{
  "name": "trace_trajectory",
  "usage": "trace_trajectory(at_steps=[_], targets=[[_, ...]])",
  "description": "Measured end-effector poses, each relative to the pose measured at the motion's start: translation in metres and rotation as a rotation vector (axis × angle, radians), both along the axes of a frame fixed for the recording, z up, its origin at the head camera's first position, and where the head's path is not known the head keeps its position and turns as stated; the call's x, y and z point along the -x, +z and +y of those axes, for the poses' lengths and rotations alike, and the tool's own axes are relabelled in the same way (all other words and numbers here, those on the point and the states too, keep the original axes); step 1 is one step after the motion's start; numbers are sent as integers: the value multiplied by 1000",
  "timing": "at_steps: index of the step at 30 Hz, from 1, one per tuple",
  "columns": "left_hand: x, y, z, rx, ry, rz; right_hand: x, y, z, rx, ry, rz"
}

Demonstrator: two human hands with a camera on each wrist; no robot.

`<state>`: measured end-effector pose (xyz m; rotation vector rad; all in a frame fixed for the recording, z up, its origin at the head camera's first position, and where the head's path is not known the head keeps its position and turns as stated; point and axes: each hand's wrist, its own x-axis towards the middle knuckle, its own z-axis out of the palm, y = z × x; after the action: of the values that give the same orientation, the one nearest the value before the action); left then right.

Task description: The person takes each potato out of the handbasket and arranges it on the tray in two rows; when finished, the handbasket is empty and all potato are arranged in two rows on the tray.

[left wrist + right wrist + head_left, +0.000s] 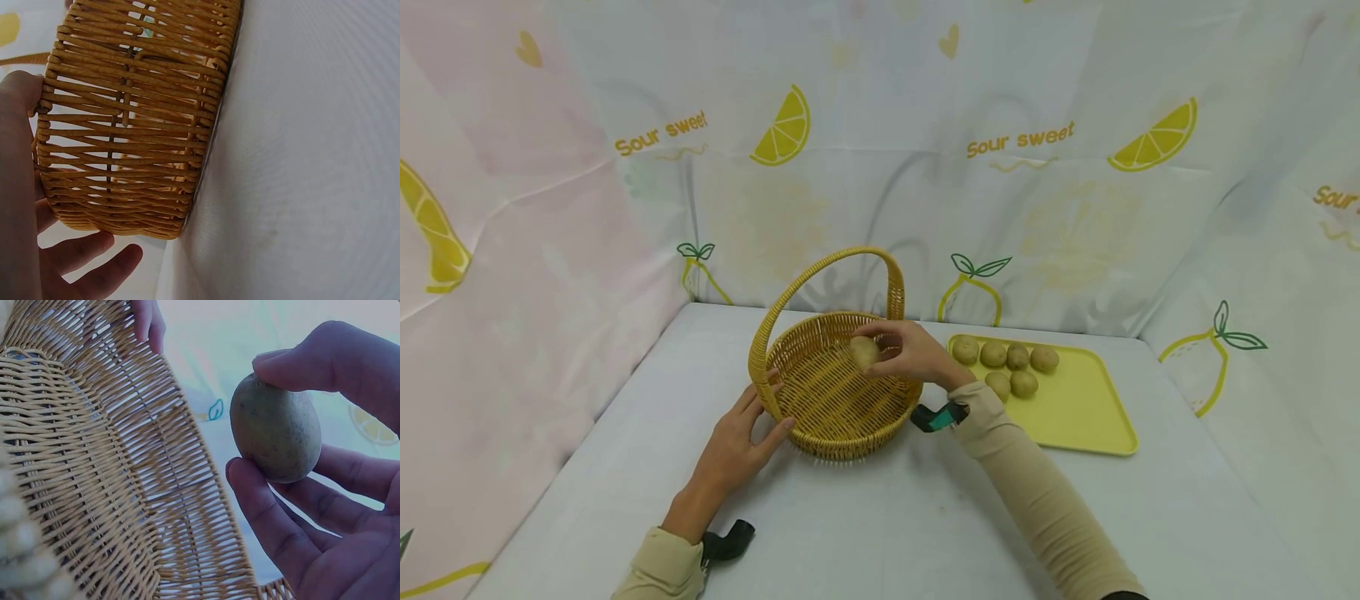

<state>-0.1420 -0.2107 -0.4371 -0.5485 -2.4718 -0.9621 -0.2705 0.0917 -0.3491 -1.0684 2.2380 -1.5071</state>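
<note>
A round golden wicker basket [842, 446] with a tall arched handle stands on the table, nothing lying on its woven bottom. At its left side, my left hand [733, 446] holds the rim near the handle's foot; in the left wrist view the thumb lies at the rim and fingertips [119, 269] spread along the outer side. Over the basket's right half, my right hand [913, 350] pinches a small potato [275, 431] between thumb and fingertips. That potato shows pale and slightly blurred in the head view, above the rim's level.
To the right of the basket lies a yellow tray [1090, 417] with several potatoes [993, 354] gathered at its left end. A white cloth covers the table [880, 525]. Behind it hangs a lemon-printed curtain [865, 167], also along both sides.
</note>
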Motion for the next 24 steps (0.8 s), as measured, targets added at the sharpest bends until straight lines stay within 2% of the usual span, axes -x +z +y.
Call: trace_trajectory(at_steps=[24], targets=[[1,-2,0,8,-6,30,-10,5,31,50,-72,-23]])
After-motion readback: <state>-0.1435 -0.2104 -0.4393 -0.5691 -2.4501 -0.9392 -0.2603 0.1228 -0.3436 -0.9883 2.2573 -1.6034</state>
